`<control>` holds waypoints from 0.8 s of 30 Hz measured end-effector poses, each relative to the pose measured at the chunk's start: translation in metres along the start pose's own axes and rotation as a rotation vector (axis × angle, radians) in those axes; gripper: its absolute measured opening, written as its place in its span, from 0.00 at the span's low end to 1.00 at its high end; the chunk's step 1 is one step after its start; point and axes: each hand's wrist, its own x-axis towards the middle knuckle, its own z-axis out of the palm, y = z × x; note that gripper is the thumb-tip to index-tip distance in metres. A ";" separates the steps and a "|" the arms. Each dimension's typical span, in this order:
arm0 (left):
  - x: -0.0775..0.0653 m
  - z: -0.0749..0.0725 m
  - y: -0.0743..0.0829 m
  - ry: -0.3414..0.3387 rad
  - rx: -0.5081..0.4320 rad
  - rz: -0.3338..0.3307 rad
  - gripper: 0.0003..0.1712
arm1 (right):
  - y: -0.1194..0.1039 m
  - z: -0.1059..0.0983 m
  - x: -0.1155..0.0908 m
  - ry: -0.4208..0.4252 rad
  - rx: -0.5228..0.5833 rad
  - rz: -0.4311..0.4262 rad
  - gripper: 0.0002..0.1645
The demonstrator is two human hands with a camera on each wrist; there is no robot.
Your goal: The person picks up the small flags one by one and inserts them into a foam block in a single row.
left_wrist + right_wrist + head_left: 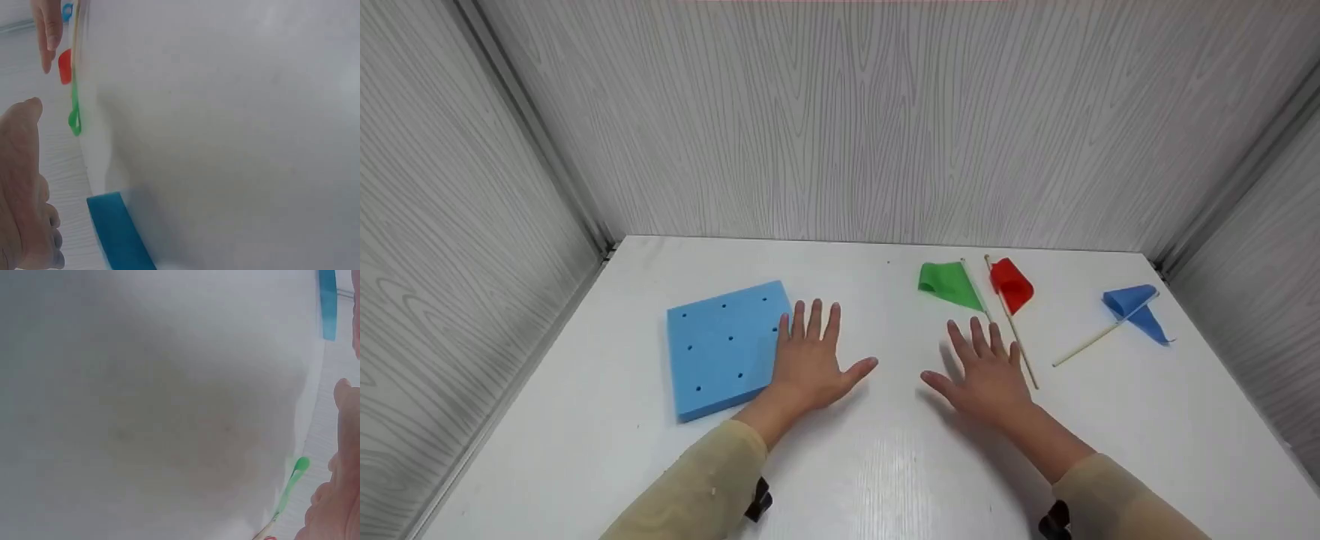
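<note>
Nearest, two beige sleeves (697, 480) reach in over the white worktop (885, 480), each with a small dark piece (759, 500) at its cuff. Beyond them the left hand (810, 364) is spread flat, palm down, fingers pointing away and thumb out to the right. Its grip is released and holds nothing; in the head view its outer fingers overlap the right edge of the blue block (716, 352), while the left wrist view shows it raised above the worktop.

The right hand (986, 375) is spread likewise, thumb toward the left, its grip also released with nothing in it, and a shadow falls beneath it. The block lies flat on the left of the worktop, slightly turned, with rows of small dark holes in its top.

Farther off to the right, the blue flag (1136, 307) lies alone near the edge, its stick slanting back toward the middle. Past the right hand's fingertips lie the red flag (1012, 285), its stick running down beside the little finger, and, just left of it, the green flag (952, 285), its stick partly hidden by the fingers. Last stands the grey, wood-grained back panel (840, 120).
</note>
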 end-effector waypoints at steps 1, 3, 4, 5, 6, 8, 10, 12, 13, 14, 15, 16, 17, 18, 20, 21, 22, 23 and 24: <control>-0.002 -0.003 -0.005 0.007 -0.006 -0.004 0.63 | -0.003 -0.001 0.001 0.006 0.004 -0.007 0.59; -0.007 -0.010 -0.017 0.029 -0.017 -0.011 0.63 | -0.011 -0.003 0.004 0.015 0.021 -0.027 0.59; -0.010 -0.013 -0.024 0.035 -0.021 -0.015 0.63 | -0.015 -0.003 0.005 0.017 0.028 -0.039 0.59; -0.013 -0.016 -0.031 0.045 -0.028 -0.018 0.63 | -0.020 -0.004 0.007 0.019 0.029 -0.053 0.59; -0.016 -0.019 -0.038 0.050 -0.030 -0.024 0.63 | -0.026 -0.005 0.008 0.019 0.038 -0.066 0.58; -0.024 -0.024 -0.053 0.055 -0.030 -0.036 0.63 | -0.038 -0.007 0.011 0.010 0.057 -0.090 0.58; -0.032 -0.029 -0.068 0.063 -0.036 -0.046 0.63 | -0.050 -0.009 0.013 -0.004 0.063 -0.111 0.58; -0.041 -0.032 -0.082 0.075 -0.040 -0.054 0.63 | -0.063 -0.009 0.015 -0.014 0.069 -0.130 0.57; -0.045 -0.034 -0.088 0.082 -0.040 -0.059 0.63 | -0.070 -0.009 0.016 -0.016 0.065 -0.141 0.57; -0.050 -0.035 -0.094 0.091 -0.044 -0.062 0.63 | -0.077 -0.008 0.017 -0.016 0.063 -0.153 0.56; -0.054 -0.036 -0.100 0.099 -0.046 -0.066 0.62 | -0.083 -0.007 0.018 -0.017 0.059 -0.166 0.56; -0.059 -0.037 -0.106 0.106 -0.046 -0.070 0.62 | -0.090 -0.006 0.019 -0.017 0.057 -0.179 0.56; -0.063 -0.038 -0.110 0.109 -0.047 -0.075 0.62 | -0.096 -0.005 0.019 -0.019 0.058 -0.192 0.56; -0.067 -0.038 -0.115 0.110 -0.048 -0.080 0.62 | -0.102 -0.004 0.020 -0.022 0.059 -0.205 0.56; -0.076 -0.039 -0.122 0.102 -0.046 -0.090 0.61 | -0.114 -0.001 0.021 -0.028 0.061 -0.230 0.55; -0.080 -0.039 -0.125 0.095 -0.043 -0.094 0.61 | -0.120 0.000 0.021 -0.035 0.062 -0.240 0.55; -0.084 -0.039 -0.128 0.084 -0.042 -0.100 0.61 | -0.126 0.002 0.021 -0.042 0.062 -0.251 0.55; -0.089 -0.038 -0.131 0.071 -0.039 -0.106 0.61 | -0.131 0.004 0.021 -0.050 0.061 -0.263 0.55; -0.093 -0.037 -0.134 0.057 -0.036 -0.113 0.61 | -0.136 0.006 0.020 -0.060 0.057 -0.275 0.54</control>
